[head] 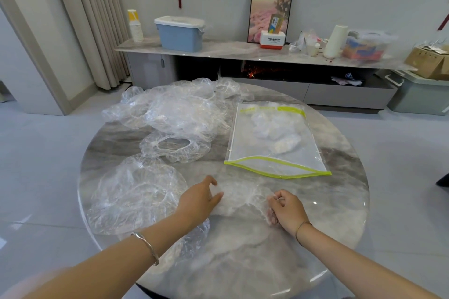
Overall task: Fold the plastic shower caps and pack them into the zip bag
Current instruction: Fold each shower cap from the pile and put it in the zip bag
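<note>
near the zip bag [245, 150] edge, hands [201, 198] [286, 210] pinch a cap [243, 198]

Round marble table [340, 143], clear shower caps [175, 109] heaped left, zip bag [274, 153] right

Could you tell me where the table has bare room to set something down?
Bare marble lies right of the zip bag to the table rim, and nearside of the right hand and its held cap. Crowded: the left half, with the cap pile, a loose cap and a spread cap.
</note>
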The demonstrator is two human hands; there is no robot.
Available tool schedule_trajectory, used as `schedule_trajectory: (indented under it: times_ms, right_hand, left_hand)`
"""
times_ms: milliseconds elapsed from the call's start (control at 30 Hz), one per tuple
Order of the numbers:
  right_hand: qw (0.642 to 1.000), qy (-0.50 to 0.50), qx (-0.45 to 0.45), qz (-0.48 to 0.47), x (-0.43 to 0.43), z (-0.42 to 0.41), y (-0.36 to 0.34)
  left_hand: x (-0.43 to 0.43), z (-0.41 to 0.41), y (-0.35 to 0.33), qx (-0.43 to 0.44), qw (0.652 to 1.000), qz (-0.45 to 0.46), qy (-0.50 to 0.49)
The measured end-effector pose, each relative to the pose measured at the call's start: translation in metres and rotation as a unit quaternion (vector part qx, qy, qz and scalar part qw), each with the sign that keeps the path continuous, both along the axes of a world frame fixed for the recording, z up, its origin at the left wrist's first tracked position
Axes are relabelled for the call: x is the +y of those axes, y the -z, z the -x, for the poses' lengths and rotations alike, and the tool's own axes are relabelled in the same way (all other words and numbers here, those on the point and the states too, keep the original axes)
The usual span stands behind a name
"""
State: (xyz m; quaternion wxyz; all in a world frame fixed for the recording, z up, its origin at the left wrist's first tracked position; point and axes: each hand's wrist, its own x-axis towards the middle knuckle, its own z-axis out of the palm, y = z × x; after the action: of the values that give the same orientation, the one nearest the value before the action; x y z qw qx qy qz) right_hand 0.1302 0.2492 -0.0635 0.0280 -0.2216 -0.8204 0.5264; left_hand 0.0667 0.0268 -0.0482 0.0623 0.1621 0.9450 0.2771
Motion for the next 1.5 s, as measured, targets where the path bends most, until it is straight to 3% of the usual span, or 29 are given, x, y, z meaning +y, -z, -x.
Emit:
schedule_trajectory:
  times_ms: [100,167,233,300,367,500,700,800,900,967,1067,1133,1267,1333,1433,1500]
  right_hand:
    - [1.0,-0.001,-0.001,-0.012,0.0,0.001,-0.001]
    - [0.997,-0.016,-0.006,-0.076,-0.001,0.001,-0.001]
    - [0.974,-0.028,0.043,-0.223,-0.002,-0.002,-0.001]
    - [0.923,-0.081,0.141,-0.349,-0.003,-0.004,0.002]
    - [0.887,-0.172,0.138,-0.405,-0.006,-0.004,0.005]
    - [0.866,-0.263,-0.035,-0.424,0.0,-0.006,0.018]
    - [0.861,-0.277,-0.08,-0.419,0.012,-0.005,0.027]
    - [0.862,-0.275,-0.058,-0.421,0.01,-0.006,0.02]
    - [0.86,-0.289,0.078,-0.413,0.011,-0.009,0.01]
    - [0.821,-0.358,0.158,-0.417,0.009,-0.012,0.009]
    - [0.774,-0.444,0.154,-0.424,0.002,-0.019,0.011]
    - [0.783,-0.441,0.134,-0.416,0.001,-0.018,0.014]
    - [0.779,-0.39,0.188,-0.453,-0.004,-0.006,0.015]
    - [0.798,-0.351,0.214,-0.442,-0.008,0.0,0.016]
    - [0.926,-0.263,0.12,-0.242,-0.016,0.001,0.006]
    - [0.976,-0.19,0.077,-0.071,-0.019,0.002,-0.001]
  left_hand:
    - [0.007,0.0,0.006,0.192,0.976,0.065,0.074]
    - [0.014,0.001,0.012,0.253,0.947,0.096,0.174]
    - [0.02,-0.001,0.019,0.18,0.936,0.152,0.262]
    - [0.022,-0.004,0.026,0.094,0.932,0.2,0.287]
    - [0.024,-0.004,0.032,0.073,0.93,0.218,0.286]
    - [0.026,-0.002,0.04,0.065,0.932,0.212,0.287]
    - [0.03,0.0,0.035,0.048,0.936,0.214,0.277]
    - [0.027,-0.001,0.023,0.058,0.939,0.207,0.269]
    - [0.024,0.003,0.008,0.071,0.938,0.219,0.261]
    - [0.019,0.006,-0.001,0.065,0.935,0.235,0.258]
    - [0.01,0.007,-0.005,0.055,0.931,0.244,0.266]
    - [0.006,0.006,-0.003,0.064,0.926,0.248,0.276]
    - [0.004,0.004,-0.002,0.064,0.912,0.284,0.289]
    - [0.001,0.004,0.001,0.042,0.92,0.267,0.284]
    - [-0.004,0.007,0.0,-0.009,0.943,0.21,0.257]
    - [-0.004,0.009,-0.003,-0.028,0.958,0.172,0.23]
